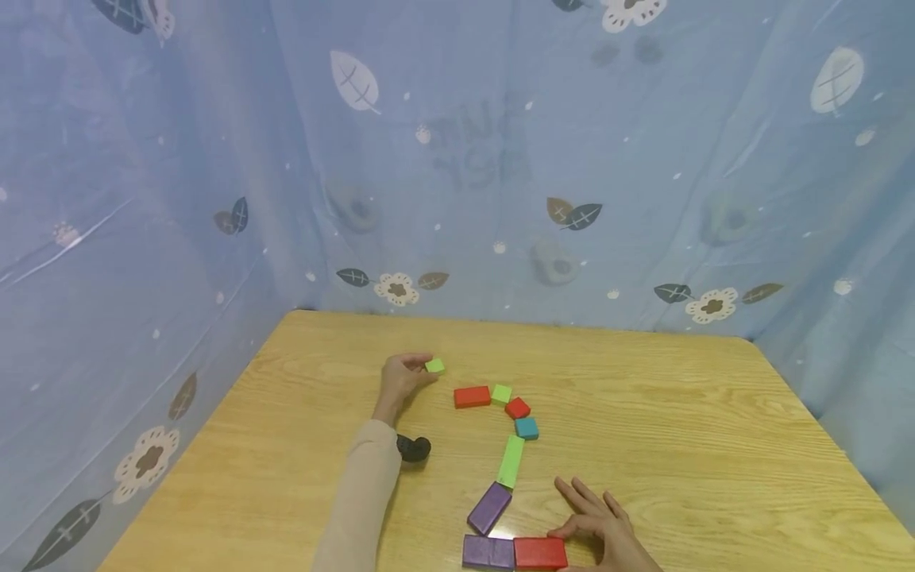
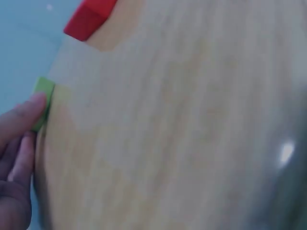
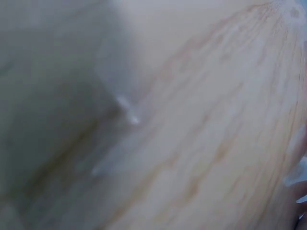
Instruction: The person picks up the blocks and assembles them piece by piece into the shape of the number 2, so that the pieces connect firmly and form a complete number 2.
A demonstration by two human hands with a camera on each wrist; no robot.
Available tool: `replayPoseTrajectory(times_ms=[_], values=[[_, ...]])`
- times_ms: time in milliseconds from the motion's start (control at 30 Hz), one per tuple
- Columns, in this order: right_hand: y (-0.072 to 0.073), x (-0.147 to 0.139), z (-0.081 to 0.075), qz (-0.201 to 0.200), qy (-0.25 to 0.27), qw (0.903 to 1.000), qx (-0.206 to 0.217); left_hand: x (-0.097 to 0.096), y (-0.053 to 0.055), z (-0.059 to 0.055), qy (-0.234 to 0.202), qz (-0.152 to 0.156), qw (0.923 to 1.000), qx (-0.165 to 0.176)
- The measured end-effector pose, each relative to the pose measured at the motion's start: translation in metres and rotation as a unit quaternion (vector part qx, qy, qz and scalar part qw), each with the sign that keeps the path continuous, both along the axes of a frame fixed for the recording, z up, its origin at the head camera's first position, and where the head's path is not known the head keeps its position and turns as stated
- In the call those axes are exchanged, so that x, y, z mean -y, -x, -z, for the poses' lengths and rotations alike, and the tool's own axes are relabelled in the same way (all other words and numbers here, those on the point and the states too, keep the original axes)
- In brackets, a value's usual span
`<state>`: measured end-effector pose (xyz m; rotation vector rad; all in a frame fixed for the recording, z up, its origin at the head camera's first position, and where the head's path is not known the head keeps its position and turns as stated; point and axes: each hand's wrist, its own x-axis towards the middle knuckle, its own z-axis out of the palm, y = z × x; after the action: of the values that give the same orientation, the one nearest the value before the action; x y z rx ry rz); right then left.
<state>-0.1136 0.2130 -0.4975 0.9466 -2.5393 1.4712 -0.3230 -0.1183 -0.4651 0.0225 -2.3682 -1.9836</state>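
My left hand (image 1: 402, 381) pinches a small light-green block (image 1: 435, 366) between thumb and fingers, at the far left end of a curved row of blocks. In the left wrist view the same green block (image 2: 44, 87) shows at the fingertips, with a red block (image 2: 91, 18) apart from it. At the near end, my right hand (image 1: 608, 534) pinches the right end of a long red block (image 1: 539, 553), its other fingers spread. That block lies against purple blocks (image 1: 488, 551). The right wrist view shows mostly blurred wood, with only a sliver of hand.
The row curves through a purple block (image 1: 489, 508), a long green block (image 1: 511, 461), a blue block (image 1: 526, 428), a small red block (image 1: 518, 408), a green block (image 1: 501, 394) and a red block (image 1: 472, 397). A black wrist device (image 1: 414, 449) protrudes beside the left sleeve. Patterned curtains (image 1: 457, 159) surround the wooden table (image 1: 679, 405).
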Motion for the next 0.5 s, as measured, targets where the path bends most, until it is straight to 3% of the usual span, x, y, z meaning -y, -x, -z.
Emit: replayPoseTrajectory(times_ms=[200,300,367,500], values=[[-0.002,0.001,0.001,-0.003,-0.001,1.0000,0.005,0.007,-0.011,-0.012,-0.014,-0.009,0.9996,0.025],[-0.001,0.001,0.002,0.004,-0.011,0.9999,-0.007,0.013,-0.016,-0.018,0.018,-0.052,0.9985,-0.004],[-0.001,0.001,0.003,0.011,-0.020,0.9993,-0.029,0.017,-0.019,-0.022,0.040,-0.096,0.9944,-0.019],[-0.001,-0.001,0.005,0.023,-0.029,0.9976,-0.059,0.021,-0.027,-0.028,0.031,-0.154,0.9875,-0.015]])
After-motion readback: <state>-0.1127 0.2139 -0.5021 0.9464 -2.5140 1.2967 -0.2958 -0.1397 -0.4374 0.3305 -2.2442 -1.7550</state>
